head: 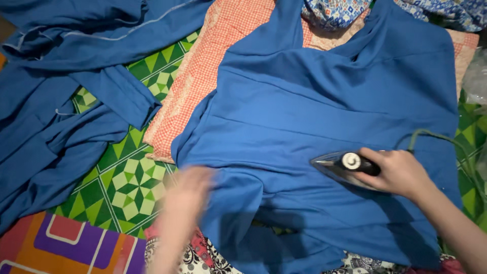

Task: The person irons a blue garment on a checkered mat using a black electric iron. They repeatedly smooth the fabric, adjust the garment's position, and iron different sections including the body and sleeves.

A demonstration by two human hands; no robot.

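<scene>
Your left hand (185,195) sits low in the frame, left of centre, blurred. It lies at the near left edge of the blue garment (314,116), and you cannot tell from the blur whether the fingers are spread or pinching the cloth. Placed there, it looks set to keep the fabric flat and taut ahead of the iron.

Your right hand (398,172) is at the right of the frame, wrapped tight around the handle of the iron (345,165). The iron rests soleplate-down on the garment with its tip pointing toward frame left, toward your other hand, so a stroke would run across the open cloth between the two. Its cord (431,134) loops up and off to the right, clear of the ironing path.

The garment fills the centre and right of the frame, spread over a padded orange checked cloth (203,66) that gives it a soft base. It is a plain mid-blue, mostly smooth, with a few long creases across the middle and a folded section bunched at the bottom centre.

Further off, at upper left, more blue clothing (56,91) lies rumpled on a green patterned mat (132,172), kept apart from the piece under the iron.
</scene>
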